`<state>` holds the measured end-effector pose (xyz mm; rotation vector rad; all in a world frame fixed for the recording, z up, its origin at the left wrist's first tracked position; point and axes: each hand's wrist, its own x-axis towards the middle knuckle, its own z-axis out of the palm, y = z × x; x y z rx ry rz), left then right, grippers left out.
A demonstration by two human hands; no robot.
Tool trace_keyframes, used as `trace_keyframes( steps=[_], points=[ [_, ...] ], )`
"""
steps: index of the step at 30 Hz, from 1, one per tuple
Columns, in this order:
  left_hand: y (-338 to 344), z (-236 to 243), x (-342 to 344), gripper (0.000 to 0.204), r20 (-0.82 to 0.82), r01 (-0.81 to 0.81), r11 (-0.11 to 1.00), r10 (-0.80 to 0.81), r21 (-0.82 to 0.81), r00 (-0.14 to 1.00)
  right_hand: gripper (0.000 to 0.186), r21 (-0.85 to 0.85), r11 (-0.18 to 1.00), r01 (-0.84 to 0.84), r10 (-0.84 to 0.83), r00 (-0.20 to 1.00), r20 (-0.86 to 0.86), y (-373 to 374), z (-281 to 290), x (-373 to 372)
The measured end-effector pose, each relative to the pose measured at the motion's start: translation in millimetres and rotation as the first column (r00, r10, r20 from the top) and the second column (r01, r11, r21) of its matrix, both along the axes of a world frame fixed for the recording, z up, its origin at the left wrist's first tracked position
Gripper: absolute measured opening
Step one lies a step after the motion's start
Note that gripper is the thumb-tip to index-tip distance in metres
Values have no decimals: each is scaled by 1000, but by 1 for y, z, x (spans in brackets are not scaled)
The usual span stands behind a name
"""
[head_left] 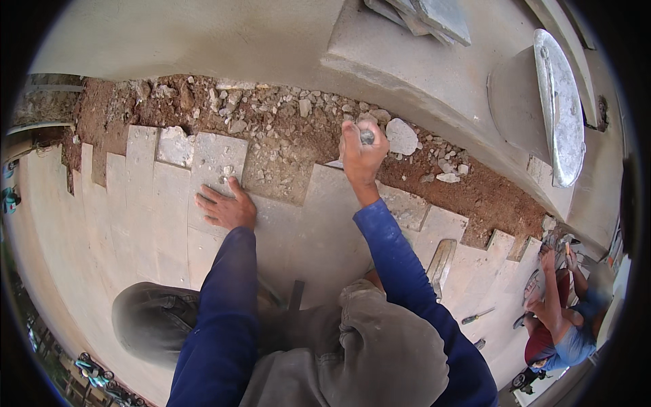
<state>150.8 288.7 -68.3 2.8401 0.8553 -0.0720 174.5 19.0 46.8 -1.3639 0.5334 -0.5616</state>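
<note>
My left hand point(228, 206) lies flat with its fingers spread on a pale paving slab point(218, 150) that has a few crumbs of rubble on it. My right hand point(362, 160) is closed in a fist around a grey, round-ended object point(367, 137); most of it is hidden by the fingers, so its kind cannot be told. That fist is over the border between the paving and a strip of reddish soil point(468, 193). Right beside it is a large whitish broken chunk point(401, 136). Between my hands, a bare bed of sandy rubble point(274, 169) lies in a gap in the slabs.
Beyond the soil runs a concrete step point(386, 74), with a metal bucket point(560, 108) and stacked slabs point(434, 19) on it. On the right, a long block-shaped tool point(442, 263) and a screwdriver point(478, 316) lie on the paving. Another person point(559, 319) crouches at far right.
</note>
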Motion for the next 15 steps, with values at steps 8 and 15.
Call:
trace_keyframes(
  steps=[8, 15],
  points=[
    [2, -2, -1, 92, -17, -8, 1000, 7, -11, 1000, 30, 26, 998, 65, -67, 992, 106, -54, 41, -17],
    [3, 0, -1, 89, -11, -5, 999, 5, 36, 1000, 29, 9, 998, 68, -69, 993, 93, -66, 39, -23]
  ],
)
